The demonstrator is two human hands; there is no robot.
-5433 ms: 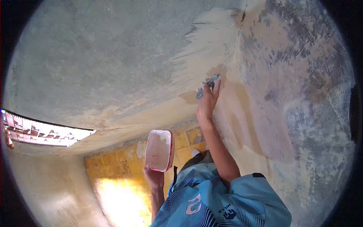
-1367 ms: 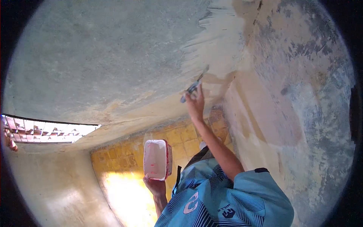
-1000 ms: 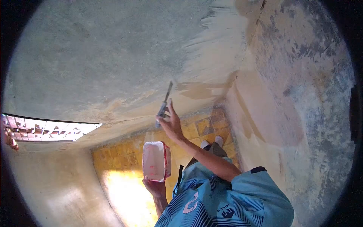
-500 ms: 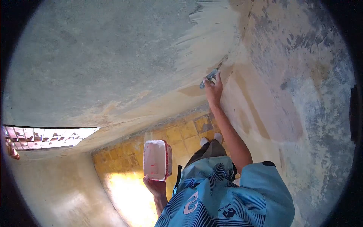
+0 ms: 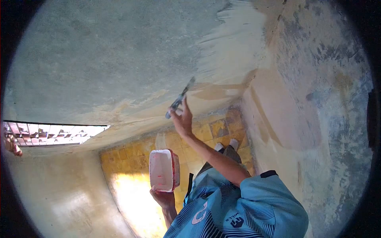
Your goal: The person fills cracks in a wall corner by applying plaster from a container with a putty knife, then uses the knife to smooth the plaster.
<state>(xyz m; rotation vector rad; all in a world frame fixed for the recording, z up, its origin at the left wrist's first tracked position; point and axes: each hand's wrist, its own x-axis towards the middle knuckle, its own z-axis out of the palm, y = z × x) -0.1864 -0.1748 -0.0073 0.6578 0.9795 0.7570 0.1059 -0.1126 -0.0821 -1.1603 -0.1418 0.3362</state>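
Note:
My right hand [image 5: 183, 120] grips the handle of a putty knife [image 5: 180, 99], its blade against or very near the grey wall [image 5: 119, 51]. Pale plaster [image 5: 234, 43] covers the wall near the corner, and a darker damp-looking patch [image 5: 214, 91] lies to the right of the blade. Lower down, my left hand [image 5: 163, 197] holds a white and red rectangular tub [image 5: 162, 170] by its bottom edge. The tub's open side faces the camera, with whitish residue and red marks inside.
A barred window opening [image 5: 51, 134] is at the left. Yellow floor tiles [image 5: 131, 158] show below, with bright light on part of them. My feet [image 5: 227, 145] stand near the corner. A blotchy wall [image 5: 317, 119] rises at the right.
My right hand has swept left along the wall with the putty knife, away from the corner. The tub stays nearly where it was in my left hand. The view has shifted slightly.

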